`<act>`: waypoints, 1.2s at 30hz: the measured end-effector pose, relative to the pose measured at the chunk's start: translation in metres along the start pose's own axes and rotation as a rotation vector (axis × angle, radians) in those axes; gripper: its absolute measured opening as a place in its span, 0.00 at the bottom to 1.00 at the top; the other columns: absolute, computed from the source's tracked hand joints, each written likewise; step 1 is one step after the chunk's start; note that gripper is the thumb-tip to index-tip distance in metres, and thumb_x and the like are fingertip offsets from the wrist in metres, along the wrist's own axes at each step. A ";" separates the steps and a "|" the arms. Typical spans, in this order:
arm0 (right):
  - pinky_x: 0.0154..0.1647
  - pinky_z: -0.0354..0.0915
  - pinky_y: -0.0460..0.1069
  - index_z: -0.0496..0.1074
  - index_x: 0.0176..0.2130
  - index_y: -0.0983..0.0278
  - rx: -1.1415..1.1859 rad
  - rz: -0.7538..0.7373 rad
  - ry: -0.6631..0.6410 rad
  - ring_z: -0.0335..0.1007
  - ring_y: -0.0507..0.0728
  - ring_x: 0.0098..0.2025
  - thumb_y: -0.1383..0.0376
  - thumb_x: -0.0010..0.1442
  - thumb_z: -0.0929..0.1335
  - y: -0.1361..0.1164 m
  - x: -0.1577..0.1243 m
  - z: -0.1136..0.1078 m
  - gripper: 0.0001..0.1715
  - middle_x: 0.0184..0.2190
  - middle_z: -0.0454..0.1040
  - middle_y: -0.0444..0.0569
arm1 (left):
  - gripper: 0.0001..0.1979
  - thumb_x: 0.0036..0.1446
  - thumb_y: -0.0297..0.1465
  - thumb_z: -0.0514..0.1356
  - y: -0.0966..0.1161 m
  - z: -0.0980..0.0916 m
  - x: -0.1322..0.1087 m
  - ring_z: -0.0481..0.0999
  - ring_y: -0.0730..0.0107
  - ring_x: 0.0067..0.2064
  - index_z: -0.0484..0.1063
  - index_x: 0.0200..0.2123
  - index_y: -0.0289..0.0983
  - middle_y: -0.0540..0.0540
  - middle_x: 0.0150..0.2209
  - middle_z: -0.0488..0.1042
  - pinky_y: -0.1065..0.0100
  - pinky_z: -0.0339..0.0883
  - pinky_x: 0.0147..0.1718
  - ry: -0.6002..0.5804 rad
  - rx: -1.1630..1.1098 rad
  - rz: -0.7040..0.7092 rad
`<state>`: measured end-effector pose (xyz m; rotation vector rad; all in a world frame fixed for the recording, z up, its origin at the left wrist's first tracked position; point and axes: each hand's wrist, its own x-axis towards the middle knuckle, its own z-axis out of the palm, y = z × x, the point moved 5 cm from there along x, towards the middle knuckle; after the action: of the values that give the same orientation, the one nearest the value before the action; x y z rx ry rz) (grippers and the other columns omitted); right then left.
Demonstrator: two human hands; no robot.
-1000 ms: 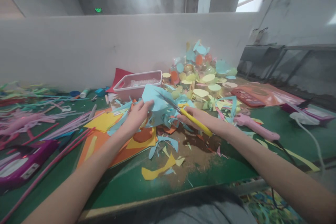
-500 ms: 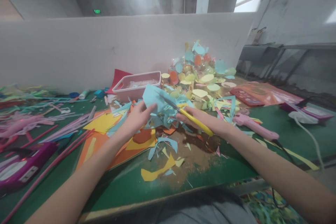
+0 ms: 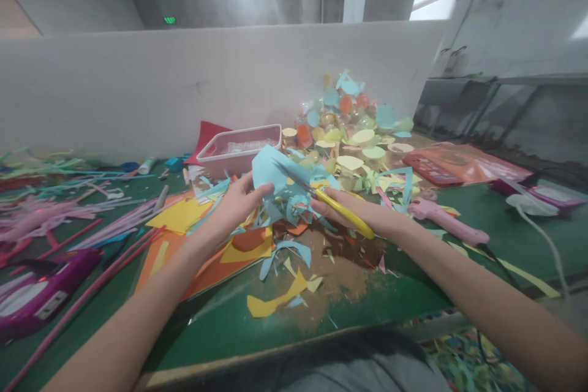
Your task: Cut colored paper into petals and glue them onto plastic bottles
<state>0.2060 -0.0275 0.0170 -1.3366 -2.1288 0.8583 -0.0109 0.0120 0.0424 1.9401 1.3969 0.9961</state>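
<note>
On my feed, the left hand's [image 3: 239, 199] fingers are pinched on the lower left edge of a light-blue paper [image 3: 269, 173], thumb on the near face, holding it up off the table. The right hand's [image 3: 343, 203] fingers are wrapped closed around the yellow handles of the scissors [image 3: 324, 197]. Their grey blades point up and to the left and meet the paper's right side; I cannot tell how far apart the blades stand. The paper sits between the two hands, above the middle of the table, with curled blue offcuts hanging from it and lying just under it.

Below the hands I see an orange sheet [image 3: 202, 272] with yellow pieces on it, and a yellow scrap [image 3: 275, 301] on the green mat [image 3: 220, 324], beside a worn brown patch. Just behind the paper stands a pink tray [image 3: 243, 148], and to its right a heap of paper circles [image 3: 356, 135] rises against the white wall. A pink glue gun [image 3: 443, 222] lies near the right forearm. Far left lie pink straws [image 3: 55, 214] and a purple case [image 3: 39, 294].
</note>
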 end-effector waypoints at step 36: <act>0.25 0.52 0.48 0.61 0.30 0.61 0.026 0.023 0.036 0.52 0.50 0.25 0.38 0.59 0.65 0.006 0.006 0.003 0.30 0.24 0.58 0.39 | 0.13 0.55 0.40 0.53 0.005 0.001 -0.004 0.73 0.57 0.45 0.73 0.36 0.40 0.48 0.40 0.77 0.67 0.66 0.40 0.005 0.019 -0.004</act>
<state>0.2055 -0.0213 0.0111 -1.3563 -2.0718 0.8610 -0.0080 0.0069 0.0447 1.9495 1.4173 0.9906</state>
